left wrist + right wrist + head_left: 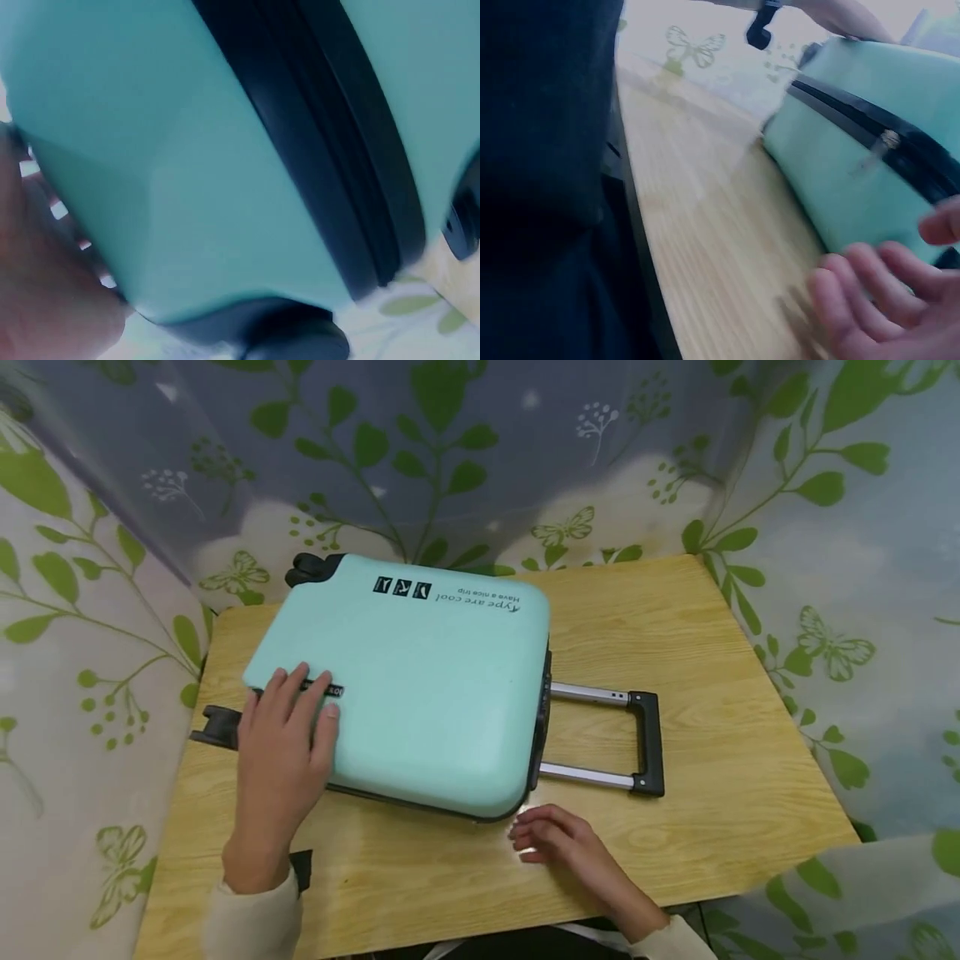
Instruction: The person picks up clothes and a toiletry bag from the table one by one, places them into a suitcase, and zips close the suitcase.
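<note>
A mint-green suitcase (pixel 420 685) lies flat on the wooden table, its wheels toward the left and its telescopic handle (pixel 649 743) pulled out to the right. My left hand (pixel 281 752) rests on the upper shell near the wheel end, fingers spread and partly over a small black label (pixel 333 690). Beside the suitcase's near right corner is my right hand (pixel 566 843), with loosely bent fingers and nothing in them. The right wrist view shows a dark zipper band along the suitcase's side with a metal zipper pull (pixel 889 139).
The wooden table (pixel 720 718) extends right of the suitcase and along its near side. Leaf-patterned curtains (pixel 450 460) surround its back and sides. A small black piece (pixel 302 868) lies beside the left wrist. The person's dark clothing (pixel 540 187) is close to the table's near edge.
</note>
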The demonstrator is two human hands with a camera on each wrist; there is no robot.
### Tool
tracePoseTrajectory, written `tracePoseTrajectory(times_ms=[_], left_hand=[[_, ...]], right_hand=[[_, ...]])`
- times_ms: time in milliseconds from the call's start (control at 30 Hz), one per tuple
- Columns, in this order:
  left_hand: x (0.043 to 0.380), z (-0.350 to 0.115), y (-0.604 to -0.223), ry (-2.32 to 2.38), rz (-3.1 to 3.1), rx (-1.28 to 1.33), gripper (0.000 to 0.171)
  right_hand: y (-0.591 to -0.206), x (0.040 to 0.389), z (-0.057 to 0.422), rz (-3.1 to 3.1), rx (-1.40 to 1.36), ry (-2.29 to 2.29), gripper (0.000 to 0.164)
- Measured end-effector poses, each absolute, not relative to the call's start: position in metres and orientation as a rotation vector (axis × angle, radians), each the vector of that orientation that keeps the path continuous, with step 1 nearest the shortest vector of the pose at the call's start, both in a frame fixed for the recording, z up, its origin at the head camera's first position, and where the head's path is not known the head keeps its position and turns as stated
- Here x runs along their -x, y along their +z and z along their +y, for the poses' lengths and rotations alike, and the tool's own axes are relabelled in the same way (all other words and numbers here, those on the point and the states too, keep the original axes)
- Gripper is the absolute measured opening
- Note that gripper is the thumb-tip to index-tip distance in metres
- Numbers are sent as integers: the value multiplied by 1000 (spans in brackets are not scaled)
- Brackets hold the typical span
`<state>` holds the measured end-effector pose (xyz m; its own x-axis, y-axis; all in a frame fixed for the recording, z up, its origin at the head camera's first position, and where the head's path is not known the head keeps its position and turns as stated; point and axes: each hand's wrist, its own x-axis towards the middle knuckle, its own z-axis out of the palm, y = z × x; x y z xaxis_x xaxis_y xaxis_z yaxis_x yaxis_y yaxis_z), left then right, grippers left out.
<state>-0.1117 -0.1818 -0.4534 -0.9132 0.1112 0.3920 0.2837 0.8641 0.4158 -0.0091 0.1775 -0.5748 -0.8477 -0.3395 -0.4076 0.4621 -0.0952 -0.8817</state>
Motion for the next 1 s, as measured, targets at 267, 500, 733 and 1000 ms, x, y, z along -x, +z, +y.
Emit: tracePoseTrajectory(times_ms=[267, 500, 733, 1000], left_hand=[[103, -140, -444, -562, -2864, 498, 53], [108, -127, -437, -517, -2912, 568, 56], [110, -125, -439, -503, -2893, 544, 54], [120, -111, -433, -466, -2963, 580, 59]], right_hand=[[-584, 12, 137, 1360, 106, -1873, 58], [-581, 15, 125, 1262, -32, -1991, 42], [-567, 10, 135, 2098, 333, -1690, 34], [-564, 9, 143, 3174, 1033, -839, 26]])
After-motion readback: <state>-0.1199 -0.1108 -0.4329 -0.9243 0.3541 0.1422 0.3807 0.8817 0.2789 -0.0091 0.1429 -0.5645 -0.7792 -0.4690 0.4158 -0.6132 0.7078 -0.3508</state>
